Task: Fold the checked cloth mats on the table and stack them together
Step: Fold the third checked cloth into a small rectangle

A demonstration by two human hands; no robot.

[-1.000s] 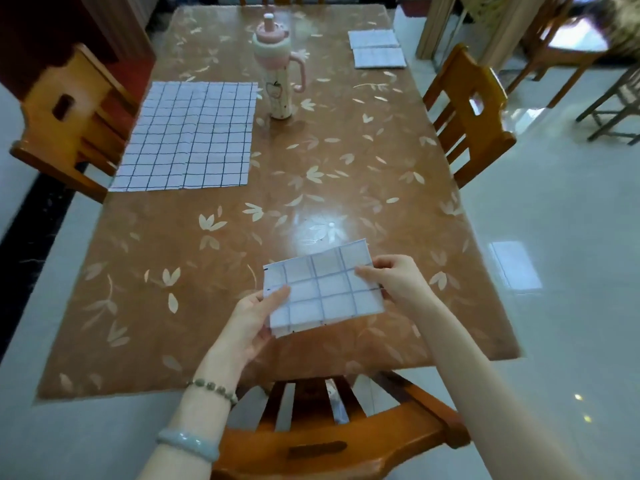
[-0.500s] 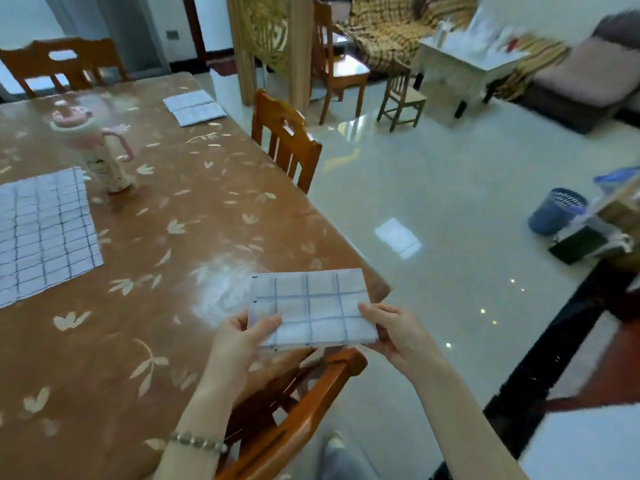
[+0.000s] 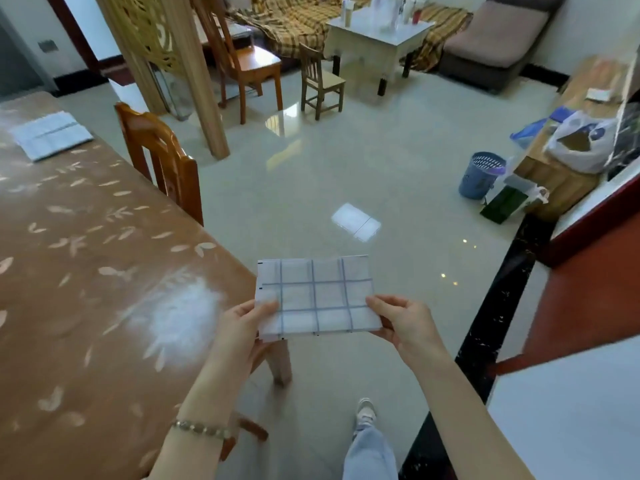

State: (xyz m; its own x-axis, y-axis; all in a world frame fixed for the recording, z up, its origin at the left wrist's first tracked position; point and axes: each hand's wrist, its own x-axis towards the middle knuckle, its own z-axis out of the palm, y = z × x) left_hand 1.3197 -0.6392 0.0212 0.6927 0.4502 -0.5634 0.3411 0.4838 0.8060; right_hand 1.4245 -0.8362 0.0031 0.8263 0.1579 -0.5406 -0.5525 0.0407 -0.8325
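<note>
1. Head view: a small folded white cloth mat with thin blue checks is held flat in the air between both hands. It is just past the corner of the brown glossy table with a pale leaf pattern, and most of it is over the pale tiled floor.
2. The left hand pinches the mat's near left corner, thumb on top and fingers beneath. A beaded bracelet circles that wrist.
3. The right hand pinches the mat's right edge, thumb on top and the other fingers curled under the cloth.
4. Far back on the table, well apart from the held mat, lies a flat stack of folded white checked mats.
5. An orange-brown wooden chair stands against the table's long side.
6. A blue slotted plastic basket sits on the floor to the right.
</note>
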